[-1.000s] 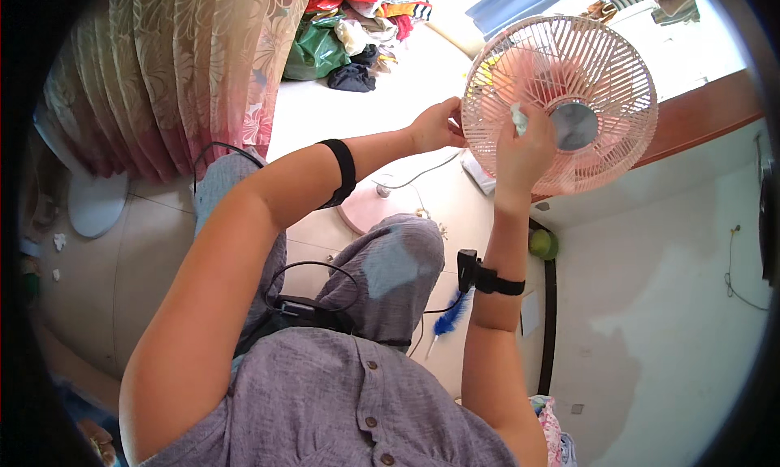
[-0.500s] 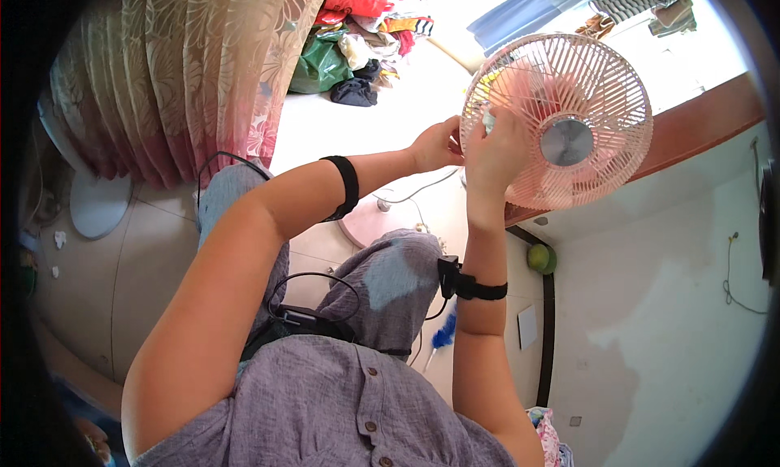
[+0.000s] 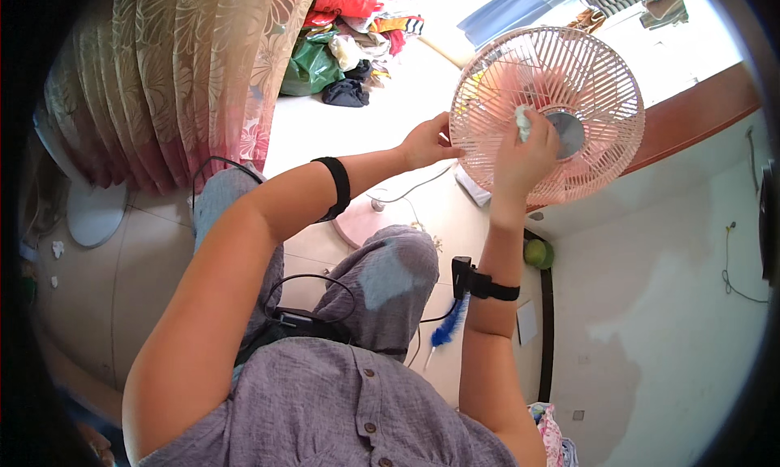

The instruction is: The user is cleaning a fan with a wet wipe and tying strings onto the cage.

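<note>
Fingers (R) (image 3: 538, 131) pinching white wad (image 3: 522, 122), L fingers (image 3: 448, 152) parted, touching fan (image 3: 561, 93)

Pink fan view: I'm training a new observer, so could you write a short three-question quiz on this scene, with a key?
1. Which hand holds the white wad? A) left; B) right; C) neither.
2. True or false: the left hand is at the rim of the pink fan.
3. Fill in: the feathers of the feather duster are ____.

Key: 1. B, the right hand; 2. true; 3. blue.
</note>
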The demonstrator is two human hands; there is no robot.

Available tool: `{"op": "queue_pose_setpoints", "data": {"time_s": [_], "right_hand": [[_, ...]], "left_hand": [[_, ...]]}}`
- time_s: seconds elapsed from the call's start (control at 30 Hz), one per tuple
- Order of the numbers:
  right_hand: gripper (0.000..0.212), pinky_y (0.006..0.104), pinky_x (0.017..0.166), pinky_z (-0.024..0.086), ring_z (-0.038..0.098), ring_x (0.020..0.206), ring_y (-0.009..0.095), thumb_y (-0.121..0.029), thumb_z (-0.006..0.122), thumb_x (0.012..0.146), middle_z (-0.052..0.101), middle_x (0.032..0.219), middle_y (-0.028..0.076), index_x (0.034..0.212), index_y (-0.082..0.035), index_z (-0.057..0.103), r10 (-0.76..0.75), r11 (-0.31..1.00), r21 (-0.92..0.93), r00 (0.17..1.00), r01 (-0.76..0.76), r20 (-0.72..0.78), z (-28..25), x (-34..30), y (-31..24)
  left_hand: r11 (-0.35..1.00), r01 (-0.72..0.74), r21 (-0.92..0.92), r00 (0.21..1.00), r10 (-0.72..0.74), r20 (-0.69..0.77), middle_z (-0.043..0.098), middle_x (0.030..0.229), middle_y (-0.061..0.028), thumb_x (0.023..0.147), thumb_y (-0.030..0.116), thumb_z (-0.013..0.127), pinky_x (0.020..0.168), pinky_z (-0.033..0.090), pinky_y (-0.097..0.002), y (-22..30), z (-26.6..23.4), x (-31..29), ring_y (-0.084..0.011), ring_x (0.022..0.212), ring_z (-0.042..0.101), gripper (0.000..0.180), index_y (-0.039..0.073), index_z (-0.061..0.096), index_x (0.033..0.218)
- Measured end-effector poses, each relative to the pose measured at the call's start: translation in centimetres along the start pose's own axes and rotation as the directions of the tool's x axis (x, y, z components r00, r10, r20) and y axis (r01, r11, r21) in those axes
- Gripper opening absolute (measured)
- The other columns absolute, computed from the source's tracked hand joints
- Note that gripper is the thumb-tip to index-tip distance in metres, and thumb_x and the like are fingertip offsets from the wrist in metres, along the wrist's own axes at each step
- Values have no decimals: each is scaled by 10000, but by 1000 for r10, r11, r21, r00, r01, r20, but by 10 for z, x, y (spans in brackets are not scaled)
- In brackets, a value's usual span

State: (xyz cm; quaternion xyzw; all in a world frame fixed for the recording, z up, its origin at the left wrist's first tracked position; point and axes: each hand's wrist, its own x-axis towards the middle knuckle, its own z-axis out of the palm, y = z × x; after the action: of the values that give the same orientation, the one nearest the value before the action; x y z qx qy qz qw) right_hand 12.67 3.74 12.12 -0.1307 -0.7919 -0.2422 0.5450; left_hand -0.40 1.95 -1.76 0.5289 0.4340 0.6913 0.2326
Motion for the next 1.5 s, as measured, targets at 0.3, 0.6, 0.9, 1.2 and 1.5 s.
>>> {"op": "queue_pose_setpoints", "data": {"time_s": [0.3,0.6,0.9,1.2,1.5], "right_hand": [[268,362,747,490,563,882,267,-7,621,708,598,977,65,964,-79,597,-224,964,162,972,210,72,36,1,-49],[239,353,779,489,567,909,260,-76,626,709,597,999,76,943,-30,615,-371,928,127,898,350,237,-3,-42,22],[278,401,788,479,587,893,318,-15,685,701,623,948,105,966,-50,609,185,947,260,982,-187,31,-6,-68,38],[232,358,693,512,597,824,277,-17,634,731,609,949,112,961,18,623,-285,918,335,940,210,190,23,-101,-7],[272,384,724,510,600,860,307,24,649,717,629,997,110,979,-38,606,-26,988,152,1000,26,-3,-25,-59,58]], "left_hand": [[984,-174,39,985,174,1,626,1123,-126,768,121,737,805,543,-334,4,1,-1,-214,954,644,567,21,458,1251],[991,-53,-126,998,57,26,631,1080,-104,790,131,761,813,526,-296,-1,0,8,-164,933,628,530,3,481,1222],[984,76,-159,987,-52,150,535,1277,-97,789,-31,679,877,499,-311,8,-6,3,-188,1062,582,616,34,388,1327],[954,-25,-297,977,86,194,541,1262,-98,706,-192,511,927,452,-324,-9,-9,7,-219,1149,537,680,43,400,1335],[941,139,-309,986,-102,132,536,1246,-110,725,-117,554,885,505,-333,4,-4,2,-233,1082,579,651,52,379,1330]]}}
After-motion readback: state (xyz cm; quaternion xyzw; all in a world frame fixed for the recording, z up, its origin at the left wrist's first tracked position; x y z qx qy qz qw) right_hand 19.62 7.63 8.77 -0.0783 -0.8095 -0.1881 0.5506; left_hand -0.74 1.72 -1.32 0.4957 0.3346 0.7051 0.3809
